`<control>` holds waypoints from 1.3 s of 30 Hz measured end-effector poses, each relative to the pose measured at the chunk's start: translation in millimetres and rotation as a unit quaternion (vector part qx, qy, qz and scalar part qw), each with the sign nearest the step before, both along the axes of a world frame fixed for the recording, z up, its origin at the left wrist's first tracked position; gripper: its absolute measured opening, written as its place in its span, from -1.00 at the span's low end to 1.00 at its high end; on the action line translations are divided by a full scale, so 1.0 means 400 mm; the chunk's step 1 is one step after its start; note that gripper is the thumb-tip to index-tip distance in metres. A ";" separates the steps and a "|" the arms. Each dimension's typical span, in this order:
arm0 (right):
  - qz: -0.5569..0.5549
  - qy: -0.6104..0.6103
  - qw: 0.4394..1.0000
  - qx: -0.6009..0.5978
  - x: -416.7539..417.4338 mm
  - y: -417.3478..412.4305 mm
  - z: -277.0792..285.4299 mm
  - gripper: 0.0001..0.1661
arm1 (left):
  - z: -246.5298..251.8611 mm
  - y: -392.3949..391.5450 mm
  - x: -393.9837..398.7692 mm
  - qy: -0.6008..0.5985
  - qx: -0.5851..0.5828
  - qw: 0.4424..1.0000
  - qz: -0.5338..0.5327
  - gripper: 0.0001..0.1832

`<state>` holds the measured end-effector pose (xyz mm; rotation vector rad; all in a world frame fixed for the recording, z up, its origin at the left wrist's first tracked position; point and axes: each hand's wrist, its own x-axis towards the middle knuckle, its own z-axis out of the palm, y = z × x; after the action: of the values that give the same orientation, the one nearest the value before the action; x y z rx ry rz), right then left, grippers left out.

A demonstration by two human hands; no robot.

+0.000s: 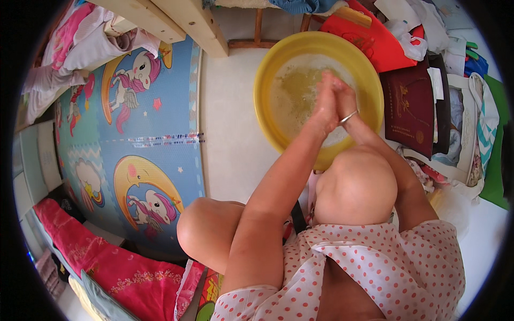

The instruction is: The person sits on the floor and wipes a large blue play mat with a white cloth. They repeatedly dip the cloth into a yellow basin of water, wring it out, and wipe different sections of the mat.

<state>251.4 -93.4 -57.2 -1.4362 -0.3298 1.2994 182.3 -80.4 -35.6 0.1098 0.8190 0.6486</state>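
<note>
My left hand (326, 102) and my right hand (346, 96) are pressed together over a yellow plastic basin (265, 116). Both look wet, and their fingers point towards the basin's far side. A silver-coloured bangle (348, 117) circles my right wrist. Cloudy water (297, 90) with foam and bubbles fills the lower part of the basin. Whatever may lie between my palms is hidden. My bare knee (357, 184) stands close to the basin's near rim and covers part of it.
Foam play mats (148, 136) with unicorn pictures lie to the left. A wooden frame post (200, 28) rises beyond. On the right are a red paper bag (373, 44), a dark red bag (407, 108) and a white container of cloth (461, 132). Pink fabric (116, 265) lies lower left.
</note>
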 end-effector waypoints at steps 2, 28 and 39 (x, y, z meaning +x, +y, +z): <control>-0.020 -0.047 0.999 -0.010 0.002 0.019 -0.002 -0.64 | 0.023 -0.015 -0.011 0.035 0.016 0.999 -0.024 -0.28; 0.230 -0.598 0.737 0.215 0.119 0.045 0.074 -0.84 | 0.167 0.028 -0.026 0.190 0.297 0.935 0.026 -0.65; 0.214 -0.443 0.870 -0.025 0.365 0.051 -0.144 -0.58 | 0.030 0.121 -0.090 0.319 0.371 0.839 -0.238 -0.66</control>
<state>397.4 -72.9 -115.0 -2.0213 -1.2919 0.8866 146.1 -32.0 -23.4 1.2623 1.0794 0.4143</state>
